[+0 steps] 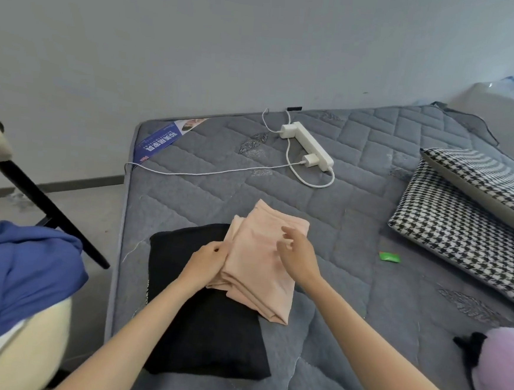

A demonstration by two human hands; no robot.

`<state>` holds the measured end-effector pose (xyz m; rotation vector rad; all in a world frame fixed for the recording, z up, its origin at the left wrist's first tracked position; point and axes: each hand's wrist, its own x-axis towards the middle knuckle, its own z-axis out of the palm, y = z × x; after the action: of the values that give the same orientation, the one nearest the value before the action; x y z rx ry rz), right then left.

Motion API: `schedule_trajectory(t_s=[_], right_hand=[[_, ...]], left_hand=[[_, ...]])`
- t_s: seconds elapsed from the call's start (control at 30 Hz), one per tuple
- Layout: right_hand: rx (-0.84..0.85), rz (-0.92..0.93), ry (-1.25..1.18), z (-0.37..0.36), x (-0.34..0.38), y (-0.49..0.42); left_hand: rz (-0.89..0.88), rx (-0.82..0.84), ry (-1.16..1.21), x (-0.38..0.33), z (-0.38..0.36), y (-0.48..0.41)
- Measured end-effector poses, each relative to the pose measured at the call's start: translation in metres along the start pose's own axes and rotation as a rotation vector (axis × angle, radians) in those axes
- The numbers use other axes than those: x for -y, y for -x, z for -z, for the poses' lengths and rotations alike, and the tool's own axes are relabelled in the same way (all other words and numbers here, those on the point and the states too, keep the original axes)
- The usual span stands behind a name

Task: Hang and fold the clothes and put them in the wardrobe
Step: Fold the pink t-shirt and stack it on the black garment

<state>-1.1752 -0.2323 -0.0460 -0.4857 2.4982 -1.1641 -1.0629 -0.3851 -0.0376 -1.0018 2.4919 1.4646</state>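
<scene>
Squarely mid-bed, saw the peach garment (252,282) folded into a rectangle on the grey mattress (354,233), its left part lying over a folded black garment (207,338). Saw the left hand (206,260) pinching the peach cloth's left edge, fingers curled on it. Saw the right hand (298,256) over the cloth's upper part, fingers loosely spread, gripping nothing; could not tell whether touching. Noted farther back a white power strip (307,145); at right, two stacked houndstooth cushions (463,217), a small green packet (389,257) near them. Noted a blue garment (19,268) heaped at far left, off the bed.
</scene>
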Motion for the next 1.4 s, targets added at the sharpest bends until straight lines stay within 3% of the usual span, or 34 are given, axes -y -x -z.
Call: schedule_trajectory(t_s=[0.1,0.23,0.47,0.7,0.8,0.83,1.0,1.2,1.4], right_hand=[[0.07,-0.008,0.087,-0.005,-0.026,0.007],[0.174,0.029,0.174,-0.021,-0.047,0.017],[0.152,-0.03,0.098,-0.021,-0.047,0.014],[0.152,0.001,0.064,-0.012,-0.049,0.0],[0.037,-0.06,0.033,-0.006,-0.049,-0.009],[0.015,-0.08,0.009,-0.003,-0.047,-0.013],[-0.031,-0.226,-0.145,0.004,-0.049,-0.038],[-0.054,-0.333,-0.263,-0.006,-0.053,-0.064],[-0.17,-0.285,-0.132,-0.015,-0.055,-0.074]], left_hand=[[0.037,0.033,-0.029,-0.004,-0.012,-0.007],[0.015,-0.103,-0.232,0.004,-0.024,-0.01],[-0.236,-0.161,-0.083,0.003,-0.018,0.011],[0.012,-0.225,-0.134,0.026,-0.003,0.016],[-0.201,-0.489,-0.407,0.015,-0.011,0.018],[-0.294,-0.487,-0.495,0.008,-0.017,0.018],[-0.46,0.195,-0.755,-0.019,-0.055,0.016],[-0.495,0.251,-1.042,0.005,-0.075,0.002],[-0.608,0.289,-1.181,0.019,-0.075,-0.007]])
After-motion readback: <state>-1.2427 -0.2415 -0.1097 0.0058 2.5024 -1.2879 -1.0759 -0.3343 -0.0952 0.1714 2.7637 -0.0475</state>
